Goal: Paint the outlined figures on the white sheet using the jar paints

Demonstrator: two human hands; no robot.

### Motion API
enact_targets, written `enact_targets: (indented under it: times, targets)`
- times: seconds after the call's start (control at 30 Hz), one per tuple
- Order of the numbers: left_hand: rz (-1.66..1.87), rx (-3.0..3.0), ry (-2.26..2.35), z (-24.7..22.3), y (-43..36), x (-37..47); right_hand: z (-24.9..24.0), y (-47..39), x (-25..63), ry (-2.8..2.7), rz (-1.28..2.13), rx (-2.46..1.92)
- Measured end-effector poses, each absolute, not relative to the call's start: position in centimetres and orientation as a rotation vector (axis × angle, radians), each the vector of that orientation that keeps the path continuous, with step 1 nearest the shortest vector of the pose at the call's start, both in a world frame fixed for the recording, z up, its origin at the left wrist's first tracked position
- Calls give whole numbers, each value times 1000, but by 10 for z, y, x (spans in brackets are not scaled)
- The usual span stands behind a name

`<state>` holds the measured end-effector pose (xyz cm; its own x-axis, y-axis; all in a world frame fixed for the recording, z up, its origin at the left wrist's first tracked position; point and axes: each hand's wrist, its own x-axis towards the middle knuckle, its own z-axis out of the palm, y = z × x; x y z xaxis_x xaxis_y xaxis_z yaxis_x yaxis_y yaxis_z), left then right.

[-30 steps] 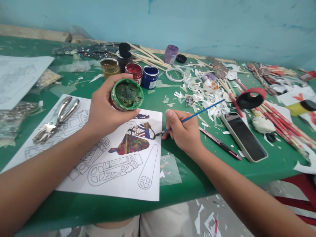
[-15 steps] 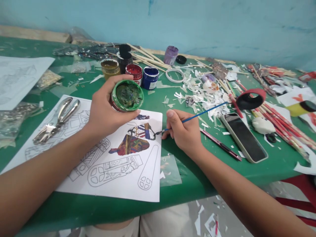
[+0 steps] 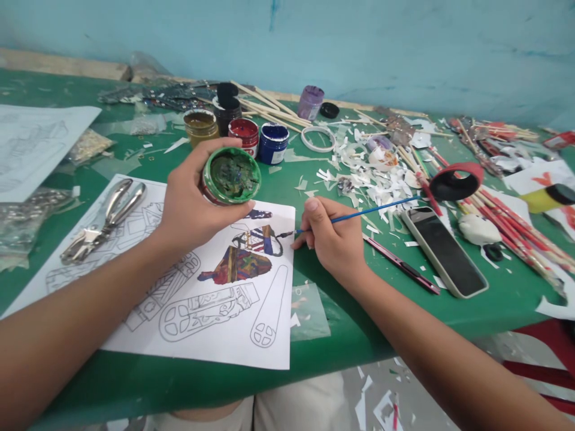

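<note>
My left hand (image 3: 191, 194) is wrapped round a jar of green paint (image 3: 232, 175), tilted so its dark, streaky inside faces me. Between the thumb and fingers of my right hand (image 3: 330, 233) is a thin blue paintbrush (image 3: 359, 212). Its dark tip meets the right side of a small partly coloured figure (image 3: 258, 240) on the white printed sheet (image 3: 274, 305). Just below that figure is another shape (image 3: 240, 265), painted red, blue, green and gold. Other outlines on the sheet are uncoloured. Metal pliers (image 3: 105, 221) lie on the sheet's left part, beyond my left forearm.
Behind the held jar stand gold (image 3: 201, 127), red (image 3: 245, 134) and blue (image 3: 273, 143) paint jars. Right of my right hand lie a pink cutter knife (image 3: 402, 263) and a phone (image 3: 444, 251). Paper scraps (image 3: 386, 191), sticks and a tape roll (image 3: 456, 181) spread across the right side.
The brush tip has shifted slightly left and up along the figure's edge, and its handle end has dropped a little. My left hand and the jar stay almost still.
</note>
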<state>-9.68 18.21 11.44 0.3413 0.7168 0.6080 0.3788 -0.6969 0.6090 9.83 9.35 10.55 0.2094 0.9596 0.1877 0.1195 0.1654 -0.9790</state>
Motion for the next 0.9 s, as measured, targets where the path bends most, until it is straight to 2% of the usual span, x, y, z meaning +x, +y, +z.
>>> enact_targets:
  times: [0.9]
  targets:
    - [1297, 2273, 990, 116, 179, -96, 102, 89, 101, -1236, 840, -1307]
